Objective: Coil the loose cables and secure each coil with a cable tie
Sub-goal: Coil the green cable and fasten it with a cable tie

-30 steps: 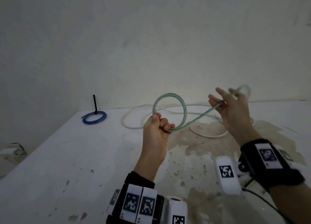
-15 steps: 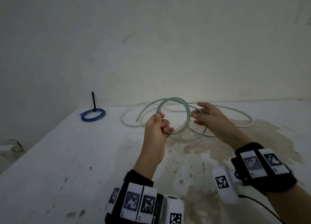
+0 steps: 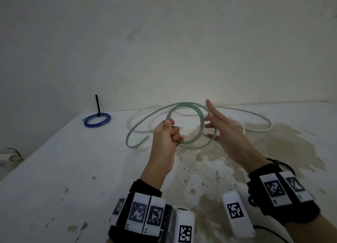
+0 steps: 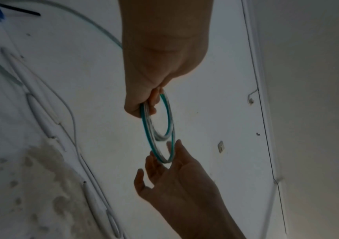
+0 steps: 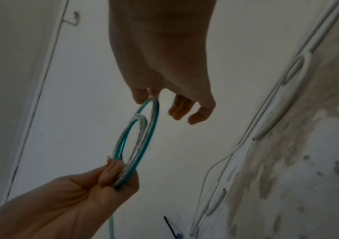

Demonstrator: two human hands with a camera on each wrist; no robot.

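A green cable [image 3: 201,120] is wound into a few loops held above the table. My left hand [image 3: 168,133] grips the loops in a fist at their lower left. The cable's loose tail [image 3: 135,146] curves down to the left of that fist. My right hand [image 3: 219,123] is at the right side of the coil, fingers straight and spread, touching the loops. In the left wrist view the coil [image 4: 146,129] hangs from my left hand [image 4: 142,103] and rests on the right fingers [image 4: 154,161]. In the right wrist view the coil [image 5: 144,142] meets the right fingertips [image 5: 142,97].
A long white cable [image 3: 259,119] lies loose on the stained white table [image 3: 73,169] behind the hands. At the far left corner lies a blue coil [image 3: 97,119] with a black cable tie [image 3: 97,104] standing up from it. A wall runs along the table's back edge.
My right hand swept the green strand in from the right towards the left hand, forming more loops. It has opened against the coil. The tail now hangs at the left.
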